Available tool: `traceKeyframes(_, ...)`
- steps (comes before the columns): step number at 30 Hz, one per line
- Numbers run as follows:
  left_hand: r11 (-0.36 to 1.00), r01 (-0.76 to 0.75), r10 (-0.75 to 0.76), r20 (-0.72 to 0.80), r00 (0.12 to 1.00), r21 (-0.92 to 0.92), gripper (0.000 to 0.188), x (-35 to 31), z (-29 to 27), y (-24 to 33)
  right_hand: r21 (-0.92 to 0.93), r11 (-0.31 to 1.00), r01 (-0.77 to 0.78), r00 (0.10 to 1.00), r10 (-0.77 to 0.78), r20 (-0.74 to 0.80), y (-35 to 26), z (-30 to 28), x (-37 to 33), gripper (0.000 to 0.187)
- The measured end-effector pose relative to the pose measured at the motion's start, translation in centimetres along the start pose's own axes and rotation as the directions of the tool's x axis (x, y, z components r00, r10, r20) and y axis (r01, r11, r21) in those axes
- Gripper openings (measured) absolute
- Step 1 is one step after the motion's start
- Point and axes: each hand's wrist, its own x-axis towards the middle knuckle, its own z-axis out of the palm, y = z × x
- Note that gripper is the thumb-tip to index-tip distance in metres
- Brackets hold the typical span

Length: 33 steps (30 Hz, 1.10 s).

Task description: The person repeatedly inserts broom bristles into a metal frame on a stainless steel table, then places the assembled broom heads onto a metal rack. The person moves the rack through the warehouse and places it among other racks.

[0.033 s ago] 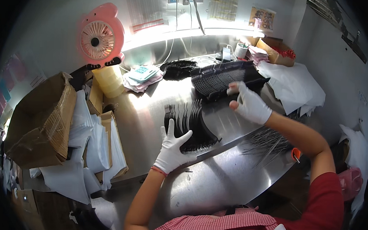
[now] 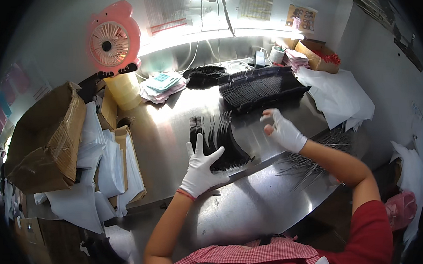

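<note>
My left hand (image 2: pixel 202 172), in a white glove with a red band at the wrist, lies with fingers spread on the near left edge of a fanned stack of thin, curved black strips (image 2: pixel 229 150). Fine teeth or fringe show along the stack's near edge; the exact kind is unclear. My right hand (image 2: pixel 285 131), gloved with bare thumb and index tips, hovers over the metal table (image 2: pixel 167 139). Its thumb and index are bent and apart, with nothing visible between them. Beyond it lies a larger ribbed row of black strips (image 2: pixel 262 89).
Thin metal rods (image 2: pixel 311 160) lie at the right. A cardboard box (image 2: pixel 51 136) and white sheets (image 2: pixel 112 167) crowd the left. Further back are a pink fan (image 2: pixel 110 38), a pile of cards (image 2: pixel 163 86), a black bundle (image 2: pixel 205 77), white paper (image 2: pixel 344 94) and a box with red contents (image 2: pixel 318 56).
My right hand has come down and toward me, away from the larger black row. My left hand stays spread on the fanned stack.
</note>
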Motion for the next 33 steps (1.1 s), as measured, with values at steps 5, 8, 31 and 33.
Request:
traceKeyframes(5,0.997,-0.015,0.026,-0.156,0.987,0.071,0.079,2.4,4.2,1.7,0.365,0.931,-0.017,0.995,0.05,-0.083,1.9,13.4,-3.0,0.087)
traceKeyframes(8,0.997,0.036,-0.02,-0.23,0.973,0.067,0.056,4.3,5.8,1.3,0.384,0.923,0.028,0.953,0.091,-0.289,0.8,16.6,-0.2,0.072)
traceKeyframes(31,0.99,0.005,-0.059,-0.385,0.921,-0.14,0.063,18.1,13.0,-8.7,0.337,0.221,-0.915,0.177,0.972,-0.156,8.3,12.8,-51.9,0.036)
traceKeyframes(33,0.985,-0.168,0.119,-0.528,0.841,-0.046,0.056,17.2,15.0,-9.2,0.434,0.003,-0.901,-0.116,0.962,-0.248,9.0,15.7,-60.7,0.035)
